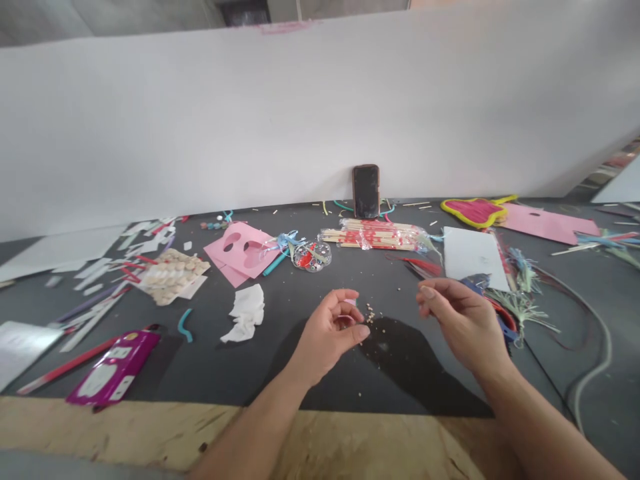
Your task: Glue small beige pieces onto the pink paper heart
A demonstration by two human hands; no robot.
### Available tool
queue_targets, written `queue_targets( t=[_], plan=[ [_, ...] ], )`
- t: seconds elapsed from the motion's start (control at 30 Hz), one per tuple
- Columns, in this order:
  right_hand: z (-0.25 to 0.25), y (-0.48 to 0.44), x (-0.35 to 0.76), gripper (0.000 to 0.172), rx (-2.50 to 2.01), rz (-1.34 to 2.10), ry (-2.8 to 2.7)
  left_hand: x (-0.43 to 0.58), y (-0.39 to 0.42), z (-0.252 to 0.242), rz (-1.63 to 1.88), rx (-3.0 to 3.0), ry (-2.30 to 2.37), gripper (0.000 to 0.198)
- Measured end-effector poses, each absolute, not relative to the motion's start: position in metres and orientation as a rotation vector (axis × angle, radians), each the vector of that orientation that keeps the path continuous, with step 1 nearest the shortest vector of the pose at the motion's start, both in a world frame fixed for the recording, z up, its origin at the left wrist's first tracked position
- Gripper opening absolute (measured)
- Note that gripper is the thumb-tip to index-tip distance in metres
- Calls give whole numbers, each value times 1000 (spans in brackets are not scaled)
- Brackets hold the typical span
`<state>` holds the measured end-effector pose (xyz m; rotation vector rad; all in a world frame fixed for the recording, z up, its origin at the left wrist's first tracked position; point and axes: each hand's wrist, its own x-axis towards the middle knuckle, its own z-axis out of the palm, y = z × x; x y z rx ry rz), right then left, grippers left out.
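My left hand (333, 333) hovers over the dark table mat (280, 373), fingers curled round a small pink piece (351, 303) held near the fingertips. Small beige crumbs (371, 313) lie on the mat just right of it. My right hand (460, 320) is a short way to the right, fingers bent and pinched together; whatever sits between them is too small to make out. The two hands do not touch.
A phone (366, 191) leans on the white back wall. Packs of wooden sticks (375, 235), pink cut paper (243, 250), a crumpled white tissue (246, 313), a white card (473, 257), a purple packet (113, 370) and scraps lie around. The bare wooden edge (150, 433) runs along the front.
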<state>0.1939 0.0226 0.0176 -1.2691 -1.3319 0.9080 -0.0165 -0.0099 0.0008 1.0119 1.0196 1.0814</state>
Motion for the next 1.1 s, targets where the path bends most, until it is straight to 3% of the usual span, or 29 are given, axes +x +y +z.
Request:
queue_targets(
  t=[0.2,0.4,0.6,0.73,1.1],
  plan=[
    [33,4,199,15,-1362,534,-2056,-19,-5,2,1230,1015,1072,36],
    [10,-28,189,14,-1428,172,-2724,-22,-7,2,1246,1066,1047,36],
    [7,-39,183,22,-1563,278,-2618,-19,-9,-1,1255,1112,1017,23],
    [3,-53,186,33,-1575,306,-2445,-16,-10,-1,1238,1138,970,29],
    [-13,-105,227,23,-1510,226,-2066,-10,-15,2,1285,1139,975,26]
  ],
)
